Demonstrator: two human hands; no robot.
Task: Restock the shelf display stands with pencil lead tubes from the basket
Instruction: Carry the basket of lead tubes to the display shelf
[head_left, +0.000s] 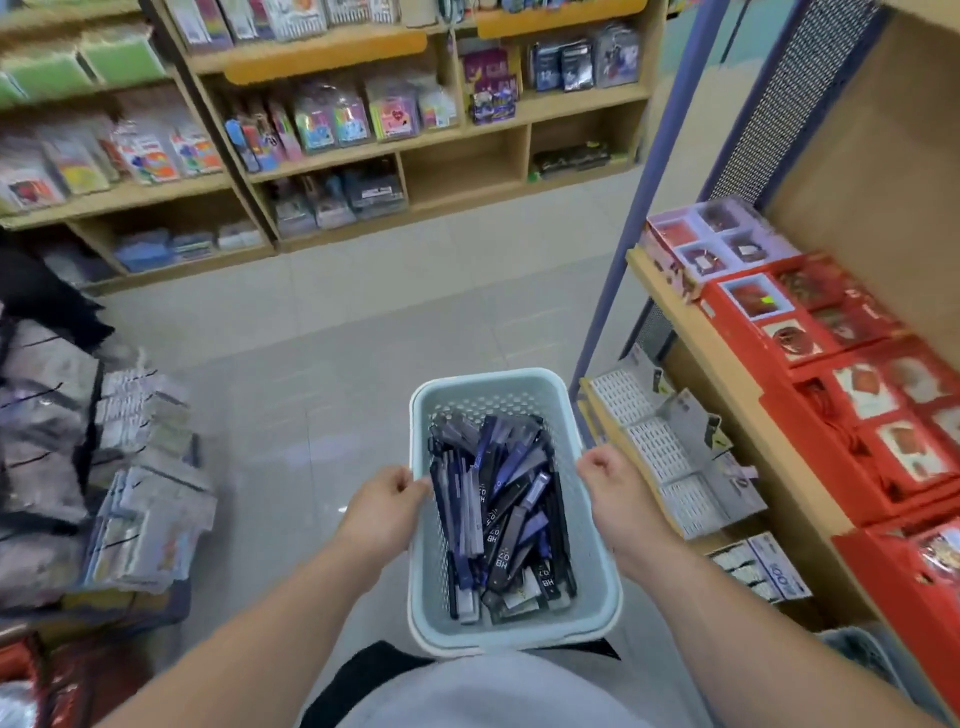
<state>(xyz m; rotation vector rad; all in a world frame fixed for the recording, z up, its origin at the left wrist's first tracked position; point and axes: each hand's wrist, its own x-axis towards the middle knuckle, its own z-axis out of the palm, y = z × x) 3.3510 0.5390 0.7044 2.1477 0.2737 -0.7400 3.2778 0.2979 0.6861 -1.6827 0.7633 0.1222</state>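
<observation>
carrying the basket in front of the body over the tiled floor, the person has both hands on it. the left grip is clamped on the left rim with fingers curled over the edge, and the right grip is clamped on the right rim in the same way. the pencil lead tubes lie in a loose heap inside the basket, dark blue, black and grey, some marked hb. to the right, on a low tier of the wooden shelf, a row of white gridded display stands sits below the red boxes. these look like the stands to be filled, though blur hides whether any slot holds a tube. judging by the well-filled basket and by both grips being busy with it, restocking seems not to have begun: no tube is in a hand, and none is seen at a stand. nearly everything appears to be left: bring the basket close to the stands, free 1 grip, and move the tubes over slot by slot.
</observation>
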